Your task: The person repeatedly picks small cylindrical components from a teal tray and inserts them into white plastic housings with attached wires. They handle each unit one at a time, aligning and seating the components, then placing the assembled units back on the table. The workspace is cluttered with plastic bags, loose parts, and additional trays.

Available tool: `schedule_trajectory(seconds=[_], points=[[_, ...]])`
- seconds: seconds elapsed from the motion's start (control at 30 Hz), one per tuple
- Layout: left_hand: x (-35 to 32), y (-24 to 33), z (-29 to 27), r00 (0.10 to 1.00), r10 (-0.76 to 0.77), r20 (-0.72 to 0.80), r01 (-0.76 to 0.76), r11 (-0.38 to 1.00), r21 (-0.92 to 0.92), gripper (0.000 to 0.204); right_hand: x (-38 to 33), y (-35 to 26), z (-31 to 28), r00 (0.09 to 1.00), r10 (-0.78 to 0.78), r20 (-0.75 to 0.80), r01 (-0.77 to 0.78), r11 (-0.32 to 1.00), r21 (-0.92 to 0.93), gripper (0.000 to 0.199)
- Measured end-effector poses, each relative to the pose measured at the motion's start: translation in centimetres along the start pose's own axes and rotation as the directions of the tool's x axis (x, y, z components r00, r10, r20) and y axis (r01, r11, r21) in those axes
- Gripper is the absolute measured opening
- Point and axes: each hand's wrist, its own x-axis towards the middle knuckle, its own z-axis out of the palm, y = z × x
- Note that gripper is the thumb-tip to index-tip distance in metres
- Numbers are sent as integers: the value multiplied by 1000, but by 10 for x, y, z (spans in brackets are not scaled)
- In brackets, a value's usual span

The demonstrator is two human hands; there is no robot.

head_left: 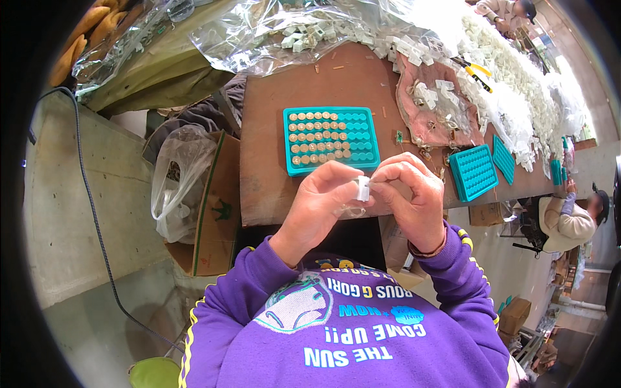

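White plastic clip (363, 188), tiny, pinched betw. fingertips of left hand (321, 204) and right hand (411, 200), just above table edge (272, 200). Prob. v. light, stiff, smooth; best gripped by its flat sides. Teal tray (330, 139) behind: left ~2/3 of pockets filled w/ brass-coloured round pieces, rest empty. Spare teal trays (474, 171) at right, empty.

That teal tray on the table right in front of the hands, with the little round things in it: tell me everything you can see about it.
The teal tray is a rectangular grid of small round pockets, plastic by its look, lying flat on the brown table just beyond the person's hands. The left and middle pockets each hold a small round brass-coloured piece; the columns at the right end are empty, as is part of the bottom row. Nothing touches it but the table; both hands are held apart from it, nearer the person.
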Motion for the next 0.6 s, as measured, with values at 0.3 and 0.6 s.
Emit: schedule_trajectory(seconds=[0.3,0.6], points=[[1,1,-1,1000,0,26,0,1000,22,21,-5,0,9,999,1,-48,-2,1000,-12,14],[0,-2,1,999,25,-40,-23,999,31,21,-9,4,11,996,27,-86,-20,996,87,14]])
